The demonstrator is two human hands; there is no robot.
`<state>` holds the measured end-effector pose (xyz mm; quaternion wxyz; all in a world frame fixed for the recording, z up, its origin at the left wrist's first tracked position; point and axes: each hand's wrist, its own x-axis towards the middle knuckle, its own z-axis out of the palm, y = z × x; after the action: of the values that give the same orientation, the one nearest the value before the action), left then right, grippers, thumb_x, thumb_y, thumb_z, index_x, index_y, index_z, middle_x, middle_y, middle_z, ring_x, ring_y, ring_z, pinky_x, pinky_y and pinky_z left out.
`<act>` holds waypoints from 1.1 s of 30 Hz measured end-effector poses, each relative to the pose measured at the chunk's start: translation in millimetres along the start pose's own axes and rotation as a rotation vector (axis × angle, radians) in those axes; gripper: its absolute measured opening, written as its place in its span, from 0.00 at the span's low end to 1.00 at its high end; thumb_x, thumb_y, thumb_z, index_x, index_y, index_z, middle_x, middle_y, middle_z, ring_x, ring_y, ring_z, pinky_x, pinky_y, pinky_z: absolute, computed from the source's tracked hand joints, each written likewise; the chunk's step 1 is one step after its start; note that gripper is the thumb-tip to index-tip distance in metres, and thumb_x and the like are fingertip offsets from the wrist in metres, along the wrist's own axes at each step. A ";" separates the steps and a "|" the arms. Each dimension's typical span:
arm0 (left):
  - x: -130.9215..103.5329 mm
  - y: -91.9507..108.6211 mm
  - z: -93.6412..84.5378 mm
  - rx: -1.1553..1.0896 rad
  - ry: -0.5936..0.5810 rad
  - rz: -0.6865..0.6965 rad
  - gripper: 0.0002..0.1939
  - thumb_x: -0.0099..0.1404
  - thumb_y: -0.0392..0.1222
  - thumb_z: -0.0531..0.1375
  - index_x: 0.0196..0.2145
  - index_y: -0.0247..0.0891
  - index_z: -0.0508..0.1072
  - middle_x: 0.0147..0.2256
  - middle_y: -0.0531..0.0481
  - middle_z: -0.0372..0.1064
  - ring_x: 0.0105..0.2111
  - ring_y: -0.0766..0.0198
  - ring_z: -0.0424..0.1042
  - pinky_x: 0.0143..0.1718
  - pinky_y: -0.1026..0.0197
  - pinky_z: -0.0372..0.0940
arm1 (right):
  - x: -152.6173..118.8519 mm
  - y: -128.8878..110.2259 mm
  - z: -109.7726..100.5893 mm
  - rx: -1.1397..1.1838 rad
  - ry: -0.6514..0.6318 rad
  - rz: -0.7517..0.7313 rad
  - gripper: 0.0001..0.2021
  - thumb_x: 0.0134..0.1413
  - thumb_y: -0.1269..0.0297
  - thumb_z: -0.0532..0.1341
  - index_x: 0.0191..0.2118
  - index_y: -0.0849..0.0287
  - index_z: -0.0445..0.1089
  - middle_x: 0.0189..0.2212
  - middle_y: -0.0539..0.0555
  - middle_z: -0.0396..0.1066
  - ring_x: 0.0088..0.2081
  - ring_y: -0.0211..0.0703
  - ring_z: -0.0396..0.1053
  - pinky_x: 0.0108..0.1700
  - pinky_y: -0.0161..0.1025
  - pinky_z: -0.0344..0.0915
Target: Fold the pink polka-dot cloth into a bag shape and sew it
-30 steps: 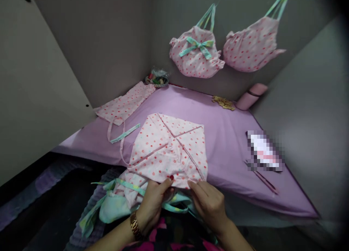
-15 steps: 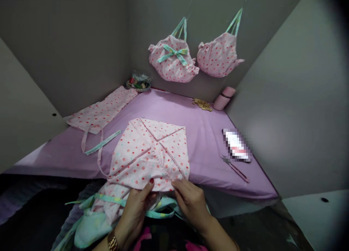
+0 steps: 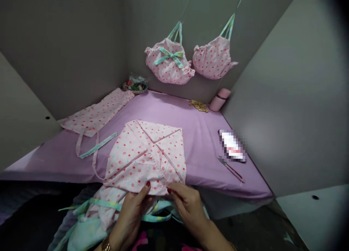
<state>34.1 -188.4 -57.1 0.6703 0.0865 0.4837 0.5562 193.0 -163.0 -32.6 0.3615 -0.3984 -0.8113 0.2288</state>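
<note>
A pink fabric piece with red dots and flowers (image 3: 144,153) lies with folded flaps over the table's front edge. At its near edge my left hand (image 3: 133,205) grips the cloth, thumb on top and fingers beneath. My right hand (image 3: 188,200) is closed in a pinch at the same edge, a little to the right; anything tiny between its fingertips is too small to make out. Below both hands, mint-green straps (image 3: 156,218) and crumpled pink cloth (image 3: 106,203) hang toward my lap, with a mint-green cloth part (image 3: 87,231) at lower left.
The table has a lilac cloth (image 3: 201,149). Small scissors (image 3: 231,169) and a blurred phone (image 3: 231,145) lie at right. Behind are a pink bottle (image 3: 219,100), a tan heap (image 3: 199,105), a basket (image 3: 136,86), and two hanging pink pouches (image 3: 170,64). A mint strip (image 3: 99,145) lies left.
My right hand's pinch has turned and shifted slightly at the cloth's edge, so a red thumbnail shows. My left hand keeps its grip. The whole view has moved a little.
</note>
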 end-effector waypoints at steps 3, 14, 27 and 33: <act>-0.4 0.3 0.6 0.034 0.000 -0.009 0.11 0.49 0.45 0.67 0.26 0.38 0.70 0.24 0.54 0.68 0.23 0.68 0.64 0.25 0.68 0.60 | 1.2 -3.6 1.3 -0.022 -0.024 0.071 0.11 0.60 0.69 0.50 0.36 0.58 0.70 0.29 0.52 0.73 0.30 0.38 0.71 0.33 0.31 0.65; -3.6 3.6 3.3 0.031 0.005 -0.017 0.11 0.49 0.45 0.67 0.25 0.38 0.69 0.22 0.56 0.65 0.22 0.69 0.61 0.24 0.69 0.59 | 4.5 -6.4 3.1 -0.024 -0.049 0.040 0.11 0.59 0.69 0.51 0.35 0.57 0.71 0.29 0.52 0.73 0.31 0.38 0.70 0.35 0.32 0.66; -0.6 0.7 0.9 -0.015 0.007 0.010 0.13 0.47 0.46 0.68 0.26 0.37 0.69 0.21 0.57 0.64 0.19 0.70 0.59 0.23 0.67 0.55 | 4.6 1.2 -2.2 -0.141 -0.085 0.097 0.10 0.61 0.65 0.48 0.35 0.56 0.66 0.26 0.51 0.71 0.27 0.38 0.70 0.28 0.31 0.63; -1.2 -0.2 -1.5 0.022 -0.023 0.043 0.17 0.46 0.46 0.68 0.32 0.35 0.71 0.26 0.54 0.68 0.22 0.70 0.63 0.25 0.66 0.58 | 2.0 4.7 4.2 -0.153 -0.180 0.053 0.12 0.60 0.65 0.50 0.37 0.54 0.71 0.32 0.52 0.76 0.31 0.41 0.74 0.32 0.33 0.69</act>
<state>33.2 -190.1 -57.4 0.6628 0.1106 0.4800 0.5640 191.2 -159.0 -37.5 0.2496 -0.4238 -0.8449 0.2104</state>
